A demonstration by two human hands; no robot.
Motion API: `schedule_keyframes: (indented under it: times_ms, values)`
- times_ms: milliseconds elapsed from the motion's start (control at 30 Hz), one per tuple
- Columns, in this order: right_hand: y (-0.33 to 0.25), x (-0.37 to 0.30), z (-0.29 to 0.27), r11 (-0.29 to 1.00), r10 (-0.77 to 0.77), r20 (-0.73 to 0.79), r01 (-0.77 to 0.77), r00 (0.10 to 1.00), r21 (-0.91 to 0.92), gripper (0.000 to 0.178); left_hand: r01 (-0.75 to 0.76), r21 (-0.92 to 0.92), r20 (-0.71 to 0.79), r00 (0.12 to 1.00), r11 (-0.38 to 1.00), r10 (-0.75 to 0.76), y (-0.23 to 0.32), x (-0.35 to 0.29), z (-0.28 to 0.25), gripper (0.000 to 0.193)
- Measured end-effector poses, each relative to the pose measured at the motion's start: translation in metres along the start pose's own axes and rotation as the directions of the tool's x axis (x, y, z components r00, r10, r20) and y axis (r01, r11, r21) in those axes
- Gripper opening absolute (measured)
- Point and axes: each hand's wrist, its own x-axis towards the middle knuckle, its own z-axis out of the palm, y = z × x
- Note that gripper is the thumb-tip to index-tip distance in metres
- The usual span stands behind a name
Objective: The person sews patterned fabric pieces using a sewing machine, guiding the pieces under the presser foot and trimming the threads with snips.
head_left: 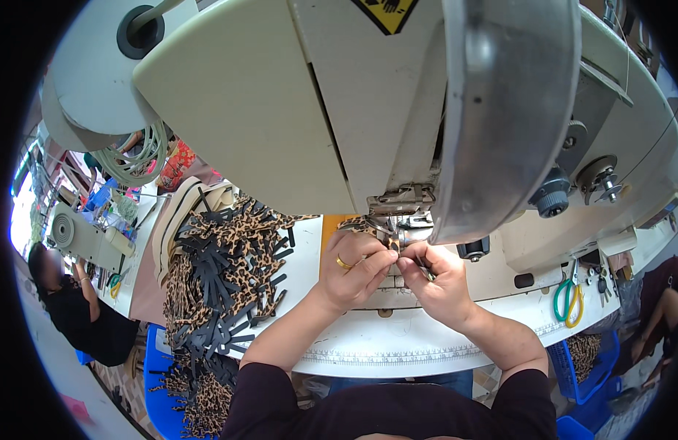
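**Leopard-print strip (359, 226) lying at the sewing machine (243, 110)**

The left hand's (354, 270) fingers are pinching the strip beside the needle area, machine at 12 o'clock. The right hand (436, 282) is bringing thumb and forefinger together there; whether they are grasping the strip, I cannot tell. A heap of strips (229, 271) is covering the worktop (383, 337) at 9 o'clock; 1 pair of scissors (573, 284) is lying at 3.

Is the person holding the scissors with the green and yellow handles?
No, the scissors lie on the table, apart from the left hand and right hand, which are close together at the sewing machine.
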Motion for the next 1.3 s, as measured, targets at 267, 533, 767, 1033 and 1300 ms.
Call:
schedule_keyframes:
  times_ms: [267, 533, 767, 1033, 1300]
  values:
    - [-0.002, -0.001, -0.002, 1.0, -0.02, -0.023, 0.019, 1.0, -0.024, 0.005, 0.071, 0.048, -0.03, 0.997, 0.996, -0.07, 0.003, 0.011, -0.004, 0.023]
    - [0.002, 0.001, -0.008, 0.983, -0.13, 0.01, 0.13, 0.992, -0.133, 0.018, 0.284, 0.007, 0.05, 0.958, 0.959, -0.284, 0.009, 0.019, -0.01, 0.017]
    - [-0.001, -0.003, -0.012, 0.937, -0.124, 0.127, 0.158, 0.984, -0.312, 0.036, 0.341, -0.018, 0.154, 0.93, 0.94, -0.335, 0.013, 0.02, -0.015, 0.018]
    - [-0.007, 0.0, -0.012, 0.94, -0.151, 0.148, 0.188, 0.977, -0.285, 0.045, 0.218, 0.069, 0.102, 0.969, 0.974, -0.224, 0.014, 0.024, -0.014, 0.021]
    - [-0.011, 0.002, -0.02, 0.913, -0.062, 0.188, 0.132, 0.98, -0.386, 0.044, 0.187, 0.157, 0.083, 0.976, 0.97, -0.202, 0.008, 0.017, -0.013, 0.019]
